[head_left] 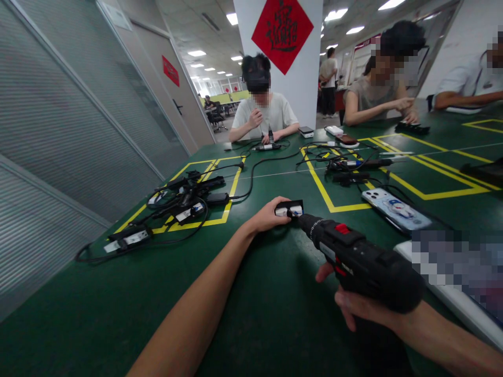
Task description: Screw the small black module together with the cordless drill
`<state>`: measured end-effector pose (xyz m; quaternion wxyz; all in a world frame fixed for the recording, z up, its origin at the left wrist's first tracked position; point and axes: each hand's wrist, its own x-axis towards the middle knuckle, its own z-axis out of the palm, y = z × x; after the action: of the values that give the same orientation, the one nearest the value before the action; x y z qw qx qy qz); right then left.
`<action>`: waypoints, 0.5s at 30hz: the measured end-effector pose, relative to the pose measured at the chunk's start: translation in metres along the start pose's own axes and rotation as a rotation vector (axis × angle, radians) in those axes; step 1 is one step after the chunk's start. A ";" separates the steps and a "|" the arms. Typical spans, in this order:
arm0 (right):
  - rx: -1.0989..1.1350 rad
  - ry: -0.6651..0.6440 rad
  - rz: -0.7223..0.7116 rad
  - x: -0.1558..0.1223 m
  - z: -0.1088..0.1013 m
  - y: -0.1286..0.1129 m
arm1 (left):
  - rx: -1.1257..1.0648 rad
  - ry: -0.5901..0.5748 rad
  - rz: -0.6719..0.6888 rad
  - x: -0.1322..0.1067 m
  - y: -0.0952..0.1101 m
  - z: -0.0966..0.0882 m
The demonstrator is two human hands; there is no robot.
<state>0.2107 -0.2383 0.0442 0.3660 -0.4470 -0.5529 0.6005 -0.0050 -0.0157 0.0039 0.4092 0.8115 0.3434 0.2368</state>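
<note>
At the black block (290,209), your left hand (270,216) clamps it; with your right hand (350,309) wrapped round the driver (365,264), press straight, gently.

One cordless drill (363,262), one patterned smartphone (395,208).

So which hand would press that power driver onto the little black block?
Probably the right hand: it grips the power driver, whose tip is at the black block. The left hand pins that block.
</note>
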 end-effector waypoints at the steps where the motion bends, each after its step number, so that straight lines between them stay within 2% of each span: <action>1: 0.006 -0.004 0.006 -0.001 0.000 -0.003 | 0.008 0.003 0.005 0.000 0.000 0.000; 10: -0.016 -0.010 0.109 -0.005 -0.001 -0.015 | 0.018 0.011 0.012 0.000 -0.003 -0.001; 15: -0.067 0.012 0.006 -0.008 0.001 -0.015 | 0.021 0.002 0.009 0.001 -0.002 -0.001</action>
<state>0.2116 -0.2443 0.0599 0.3525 -0.4643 -0.5690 0.5800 -0.0060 -0.0141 0.0032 0.3995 0.8170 0.3425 0.2359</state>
